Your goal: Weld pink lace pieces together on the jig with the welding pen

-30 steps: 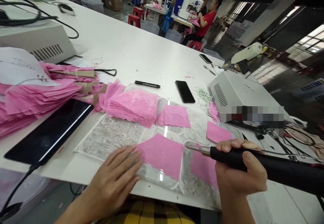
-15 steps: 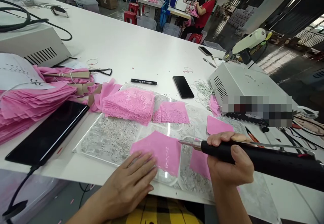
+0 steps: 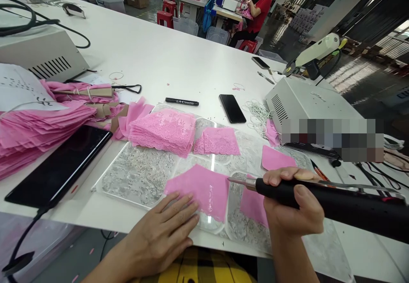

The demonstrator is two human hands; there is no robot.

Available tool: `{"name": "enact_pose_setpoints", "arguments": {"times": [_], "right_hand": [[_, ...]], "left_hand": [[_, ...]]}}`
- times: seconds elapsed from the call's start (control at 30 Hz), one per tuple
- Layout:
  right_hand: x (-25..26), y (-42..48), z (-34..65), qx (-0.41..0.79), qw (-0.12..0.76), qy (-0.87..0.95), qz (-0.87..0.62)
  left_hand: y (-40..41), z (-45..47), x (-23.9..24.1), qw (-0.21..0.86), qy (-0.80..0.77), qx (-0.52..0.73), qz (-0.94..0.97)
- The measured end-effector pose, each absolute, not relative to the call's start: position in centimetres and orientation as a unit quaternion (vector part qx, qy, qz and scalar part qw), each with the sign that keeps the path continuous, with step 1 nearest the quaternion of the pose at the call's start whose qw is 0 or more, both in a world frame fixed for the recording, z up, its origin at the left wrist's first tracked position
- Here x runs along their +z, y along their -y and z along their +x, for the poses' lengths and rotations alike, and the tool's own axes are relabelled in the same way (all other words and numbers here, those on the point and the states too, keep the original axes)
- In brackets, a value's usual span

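Observation:
My left hand [image 3: 168, 232] lies flat with fingers stretched out, its fingertips on the lower left of a pink fabric piece [image 3: 200, 189]. This piece is spread on a clear template over a grey marbled board [image 3: 137, 176]. In my right hand [image 3: 292, 206] is a black corded hand tool [image 3: 345, 204] with a pointed metal tip. The tip is at the fabric's upper right corner; whether it touches cannot be made out. Another pink piece [image 3: 252, 204] lies partly hidden behind the right hand. Beyond are a stack of pink lace pieces [image 3: 162, 131] and a smaller lace piece [image 3: 219, 140].
Grey vented boxes stand at left [image 3: 41, 53] and right [image 3: 313, 104]. A large black phone [image 3: 60, 166] with a cable lies beside bundled pink fabric [image 3: 41, 129]. A marker [image 3: 182, 102] and another phone [image 3: 232, 108] lie beyond the board. A person in red sits far back.
Both hands keep nearly the same positions. The tool and right hand have shifted very slightly rightward in the picture; the tip is still by the fabric's upper right corner.

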State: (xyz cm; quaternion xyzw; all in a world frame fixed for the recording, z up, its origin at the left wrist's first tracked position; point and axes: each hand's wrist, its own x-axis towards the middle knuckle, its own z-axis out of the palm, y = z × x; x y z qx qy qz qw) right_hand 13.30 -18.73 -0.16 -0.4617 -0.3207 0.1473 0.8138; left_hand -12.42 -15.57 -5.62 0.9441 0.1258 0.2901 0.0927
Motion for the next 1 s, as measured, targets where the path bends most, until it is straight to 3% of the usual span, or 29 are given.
{"name": "enact_pose_setpoints", "arguments": {"times": [1.0], "right_hand": [[0.1,20.6,13.6,0.203,0.798,0.345,-0.450]], "left_hand": [[15.2,-12.4,-4.7,0.090,-0.108,0.259,0.956]]}}
